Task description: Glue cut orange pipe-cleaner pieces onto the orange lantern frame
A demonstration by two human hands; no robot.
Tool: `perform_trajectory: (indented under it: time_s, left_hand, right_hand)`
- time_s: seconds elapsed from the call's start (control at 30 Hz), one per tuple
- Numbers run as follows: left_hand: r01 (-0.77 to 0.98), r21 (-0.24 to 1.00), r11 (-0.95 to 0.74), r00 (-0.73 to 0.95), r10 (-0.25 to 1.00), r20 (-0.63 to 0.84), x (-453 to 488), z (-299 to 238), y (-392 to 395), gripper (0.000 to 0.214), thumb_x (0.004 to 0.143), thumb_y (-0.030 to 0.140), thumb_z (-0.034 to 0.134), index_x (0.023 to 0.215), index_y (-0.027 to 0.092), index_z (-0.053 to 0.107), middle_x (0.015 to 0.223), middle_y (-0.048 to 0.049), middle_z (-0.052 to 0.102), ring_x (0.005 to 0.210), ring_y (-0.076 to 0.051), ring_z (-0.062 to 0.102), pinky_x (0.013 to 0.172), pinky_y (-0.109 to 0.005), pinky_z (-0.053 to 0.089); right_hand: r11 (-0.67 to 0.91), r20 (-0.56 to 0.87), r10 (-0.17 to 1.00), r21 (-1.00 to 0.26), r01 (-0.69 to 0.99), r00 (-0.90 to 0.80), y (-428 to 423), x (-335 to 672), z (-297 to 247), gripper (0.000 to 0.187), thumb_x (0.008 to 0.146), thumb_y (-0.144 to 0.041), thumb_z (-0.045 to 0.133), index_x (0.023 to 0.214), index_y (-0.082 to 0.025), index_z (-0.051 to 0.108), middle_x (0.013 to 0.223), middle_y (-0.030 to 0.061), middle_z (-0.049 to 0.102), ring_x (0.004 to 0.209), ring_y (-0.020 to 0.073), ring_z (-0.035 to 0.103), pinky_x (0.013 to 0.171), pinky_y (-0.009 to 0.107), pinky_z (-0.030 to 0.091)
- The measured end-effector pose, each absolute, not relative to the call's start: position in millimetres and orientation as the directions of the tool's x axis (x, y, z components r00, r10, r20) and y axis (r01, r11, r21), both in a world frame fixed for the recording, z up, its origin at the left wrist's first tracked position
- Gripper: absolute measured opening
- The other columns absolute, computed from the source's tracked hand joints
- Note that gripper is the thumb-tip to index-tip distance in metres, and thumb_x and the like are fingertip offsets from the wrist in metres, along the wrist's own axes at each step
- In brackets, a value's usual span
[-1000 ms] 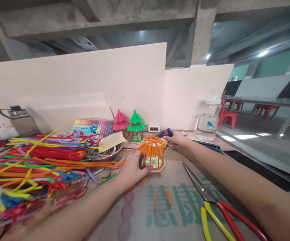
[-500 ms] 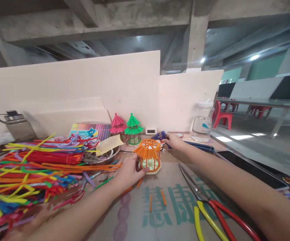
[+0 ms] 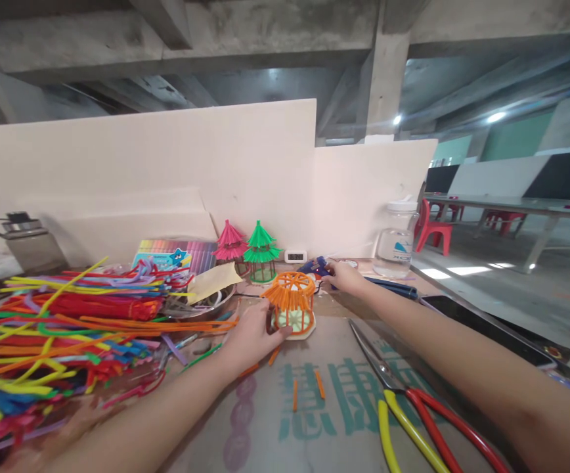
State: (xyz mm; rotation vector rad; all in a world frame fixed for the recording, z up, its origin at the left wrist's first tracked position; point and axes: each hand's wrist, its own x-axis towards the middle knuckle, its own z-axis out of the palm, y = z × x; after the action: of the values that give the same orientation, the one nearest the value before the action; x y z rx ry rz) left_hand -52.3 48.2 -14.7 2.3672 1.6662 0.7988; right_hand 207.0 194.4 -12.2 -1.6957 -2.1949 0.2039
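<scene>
One upright orange model stands at two o'clock from the nearer left hand, which pinches its side.

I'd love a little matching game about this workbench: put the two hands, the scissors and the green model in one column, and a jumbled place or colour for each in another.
Column one:
1. Left hand
2. Right hand
3. Scissors
4. Green model

Column two:
A. On the blue tool
B. Beside the pink model, in front of the pale board
C. At the side of the orange model
D. Red and yellow handles

Right pairs: 1-C, 2-A, 3-D, 4-B
</scene>
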Motion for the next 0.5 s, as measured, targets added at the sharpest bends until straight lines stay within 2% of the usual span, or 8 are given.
perform_trajectory:
  time_s: [0.1,0.27,0.37,0.5]
  left_hand:
    - [0.827,0.417,-0.377,0.246,0.909,0.336,-53.2,-15.6,48.4,0.03,0.077,0.046,0.063,0.079,0.02,0.048,0.071,-0.0001,0.054,0.065,-0.017,0.052,0.058,-0.029,0.032]
    - [0.814,0.419,-0.402,0.268,0.9,0.344,-53.9,-14.8,48.4,0.028,0.078,0.045,0.062,0.082,0.02,0.05,0.074,-0.0008,0.057,0.067,-0.018,0.054,0.059,-0.029,0.035]
    - [0.82,0.406,-0.404,0.265,0.896,0.355,-52.3,-11.4,48.2,0.026,0.078,0.044,0.062,0.082,0.02,0.052,0.075,-0.002,0.058,0.069,-0.019,0.055,0.061,-0.029,0.037]
    - [0.78,0.446,-0.439,0.299,0.887,0.351,-51.4,-9.0,49.3,0.025,0.079,0.039,0.061,0.094,0.019,0.056,0.086,-0.0043,0.063,0.074,-0.02,0.058,0.064,-0.03,0.041]
  right_hand:
    - [0.283,0.207,0.952,-0.318,0.905,-0.225,193.3,206.7,-11.8,0.033,0.094,-0.035,0.058,0.122,-0.017,0.058,0.122,0.0095,0.061,0.103,0.0216,0.062,0.087,0.042,0.054]
    - [0.286,0.249,0.945,-0.307,0.908,-0.213,186.4,211.1,-8.4,0.034,0.089,-0.035,0.062,0.117,-0.017,0.067,0.106,0.0104,0.073,0.096,0.0221,0.067,0.08,0.029,0.049]
    - [0.303,0.265,0.937,-0.289,0.908,-0.229,173.6,225.5,-0.8,0.029,0.091,-0.033,0.056,0.111,-0.018,0.071,0.104,0.0089,0.075,0.094,0.0211,0.068,0.077,0.025,0.046]
    - [0.282,0.269,0.94,-0.258,0.924,-0.211,150.7,265.5,19.5,0.026,0.09,-0.029,0.054,0.104,-0.019,0.074,0.106,0.008,0.075,0.093,0.0206,0.067,0.076,0.024,0.044]
